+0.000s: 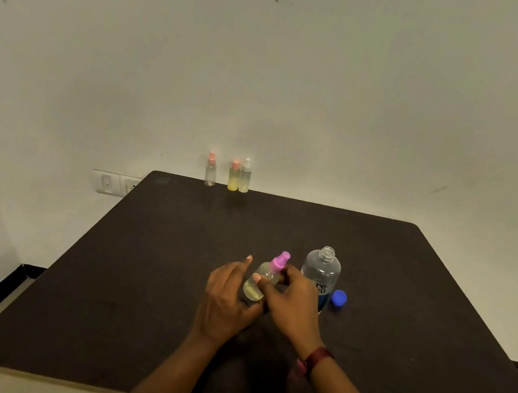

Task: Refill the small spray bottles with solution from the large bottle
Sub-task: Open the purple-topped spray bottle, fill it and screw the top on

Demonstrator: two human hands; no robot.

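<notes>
My left hand [226, 300] grips the body of a small spray bottle [256, 285] with pale yellow liquid, tilted to the right above the table. Its pink spray top [280, 262] sits on the neck, and my right hand [293, 301] pinches the neck just below it. The large clear bottle [322, 272] with a blue label stands uncapped right behind my right hand. Its blue cap [339, 298] lies on the table beside it, to the right.
Three small spray bottles stand at the far table edge by the wall: a clear one [211, 171], a yellow-filled one [234, 176] and a white-topped one [245, 177]. The dark table [134, 278] stretches wide on both sides. Wall sockets [112, 183] sit left of it.
</notes>
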